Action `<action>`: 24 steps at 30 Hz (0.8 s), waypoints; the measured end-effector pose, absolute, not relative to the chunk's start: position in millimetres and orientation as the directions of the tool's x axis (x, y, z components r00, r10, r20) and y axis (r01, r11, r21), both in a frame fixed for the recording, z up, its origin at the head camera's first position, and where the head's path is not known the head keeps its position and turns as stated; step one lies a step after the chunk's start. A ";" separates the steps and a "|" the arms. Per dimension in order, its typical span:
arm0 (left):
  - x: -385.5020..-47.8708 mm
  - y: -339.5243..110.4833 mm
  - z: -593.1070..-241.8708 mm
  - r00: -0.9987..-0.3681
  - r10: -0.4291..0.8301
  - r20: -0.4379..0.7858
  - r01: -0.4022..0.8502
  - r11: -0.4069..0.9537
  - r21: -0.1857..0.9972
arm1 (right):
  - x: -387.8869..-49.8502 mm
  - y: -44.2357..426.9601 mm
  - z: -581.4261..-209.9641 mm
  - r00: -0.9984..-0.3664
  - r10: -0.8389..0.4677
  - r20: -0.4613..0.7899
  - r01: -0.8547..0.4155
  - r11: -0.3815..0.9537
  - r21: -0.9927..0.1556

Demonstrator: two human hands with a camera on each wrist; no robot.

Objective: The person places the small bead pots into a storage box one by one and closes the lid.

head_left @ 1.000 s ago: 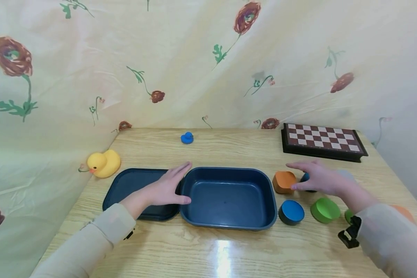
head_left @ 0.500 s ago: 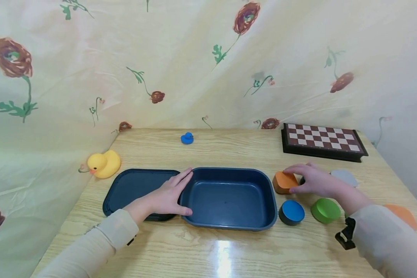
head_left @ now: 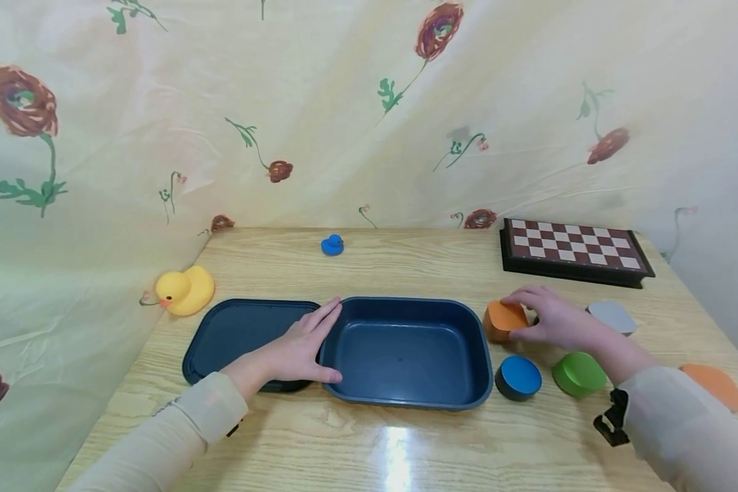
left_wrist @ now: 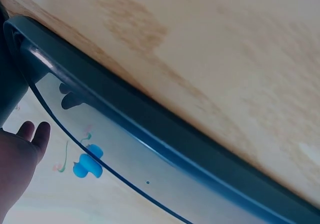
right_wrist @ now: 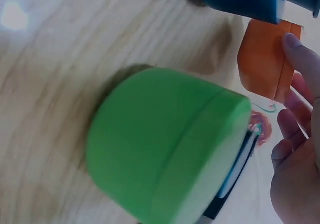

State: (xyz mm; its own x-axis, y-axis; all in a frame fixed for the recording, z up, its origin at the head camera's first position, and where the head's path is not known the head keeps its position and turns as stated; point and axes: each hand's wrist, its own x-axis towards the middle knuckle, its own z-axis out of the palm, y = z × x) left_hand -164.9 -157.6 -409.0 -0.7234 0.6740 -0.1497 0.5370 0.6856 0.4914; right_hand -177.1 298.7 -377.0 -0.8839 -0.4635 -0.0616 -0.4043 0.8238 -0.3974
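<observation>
In the head view, my right hand (head_left: 553, 318) grips a small orange lidded container (head_left: 503, 322), with thumb and fingers on opposite sides. The right wrist view shows the thumb on the lid edge of the orange container (right_wrist: 265, 58). My left hand (head_left: 298, 352) rests at the left rim of an open dark blue rectangular box (head_left: 400, 359), fingers extended and thumb over the rim. Its fingers also appear beside the box wall (left_wrist: 115, 96) in the left wrist view. A dark item behind the right hand is mostly hidden.
A flat dark lid or tray (head_left: 240, 335) lies left of the box. Blue (head_left: 518, 377) and green (head_left: 579, 374) round containers stand to the right, near grey (head_left: 611, 316) and orange (head_left: 713, 386) pieces. A chessboard case (head_left: 575, 249), yellow duck (head_left: 186, 290) and blue duck (head_left: 332, 244) sit farther out.
The right hand has moved slightly left and lower, closing its thumb and fingers onto the orange container. The left hand has shifted slightly down along the box's rim.
</observation>
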 end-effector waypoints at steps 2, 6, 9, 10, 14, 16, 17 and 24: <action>-165.4 -157.5 -410.1 -0.724 0.676 -0.138 0.541 0.681 0.493 | -179.0 298.2 -372.2 -0.883 -0.469 -0.037 -0.415 0.814 -0.408; -165.2 -156.8 -408.1 -0.717 0.684 -0.134 0.547 0.672 0.499 | -183.8 295.2 -360.5 -0.881 -0.473 0.022 -0.443 0.808 -0.389; -164.0 -158.2 -406.3 -0.713 0.687 -0.142 0.546 0.671 0.502 | -187.2 287.6 -349.8 -0.883 -0.467 0.044 -0.449 0.815 -0.366; -163.6 -158.3 -405.7 -0.713 0.685 -0.146 0.542 0.671 0.506 | -188.1 284.2 -346.1 -0.883 -0.467 0.046 -0.450 0.815 -0.365; -163.0 -159.0 -405.4 -0.716 0.684 -0.144 0.536 0.670 0.514 | -193.8 266.2 -332.0 -0.878 -0.475 0.049 -0.459 0.810 -0.365; -163.3 -158.4 -405.8 -0.717 0.682 -0.145 0.534 0.671 0.513 | -197.5 256.1 -326.8 -0.874 -0.484 0.048 -0.467 0.807 -0.363; -163.8 -158.0 -406.6 -0.717 0.682 -0.144 0.538 0.673 0.508 | -199.3 251.1 -324.9 -0.870 -0.491 0.046 -0.472 0.803 -0.363; -165.5 -158.1 -409.8 -0.718 0.681 -0.142 0.545 0.678 0.492 | -203.7 216.7 -324.6 -0.843 -0.537 0.026 -0.497 0.760 -0.419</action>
State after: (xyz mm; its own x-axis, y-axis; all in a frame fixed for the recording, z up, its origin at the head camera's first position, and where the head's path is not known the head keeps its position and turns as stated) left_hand -165.5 -158.1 -409.8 -0.7185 0.6808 -0.1424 0.5453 0.6785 0.4922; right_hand -203.7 216.7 -324.6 -0.8432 -0.5369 0.0255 -0.4967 0.7602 -0.4188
